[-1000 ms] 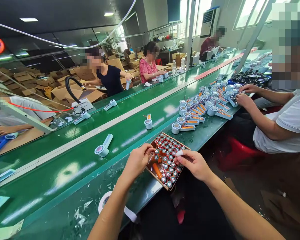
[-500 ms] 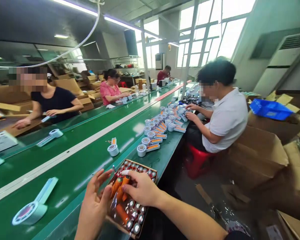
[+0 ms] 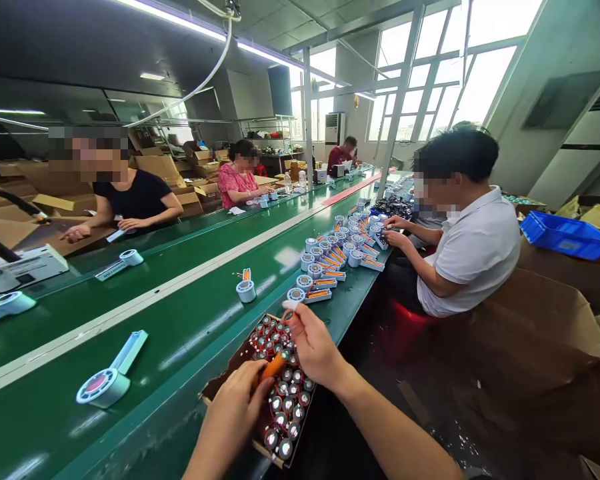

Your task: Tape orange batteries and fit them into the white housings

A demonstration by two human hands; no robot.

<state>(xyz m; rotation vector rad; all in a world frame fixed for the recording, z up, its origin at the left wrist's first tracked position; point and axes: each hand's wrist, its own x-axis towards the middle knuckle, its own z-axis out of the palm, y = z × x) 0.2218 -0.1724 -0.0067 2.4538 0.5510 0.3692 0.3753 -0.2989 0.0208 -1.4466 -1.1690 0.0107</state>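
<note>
The fingers of the left hand (image 3: 240, 410), low in the centre of the frame, are curled narrow around the lower end of an orange battery (image 3: 275, 365), which lies tilted over the cells packed in a cardboard box (image 3: 215, 390). The right hand (image 3: 315, 343), just right of it, has its thumb and forefinger pinched together at the box's upper end — whether they grip a small part there is too blurred to tell. The box sits on the near edge of the green conveyor belt (image 3: 180, 320), filled with upright batteries whose metal tops show.

To the lower left on the belt lies a white round-headed device (image 3: 107, 377) with a pale blue handle. A smaller one (image 3: 245, 289) stands at mid-frame, and rows of the same parts (image 3: 335, 260) run up the belt toward a seated person in a white shirt (image 3: 473, 253) at centre right, both hands on them. Across the belt, upper left, more people sit among cardboard cartons — a blue bin (image 3: 567, 235) rests at the far right.
</note>
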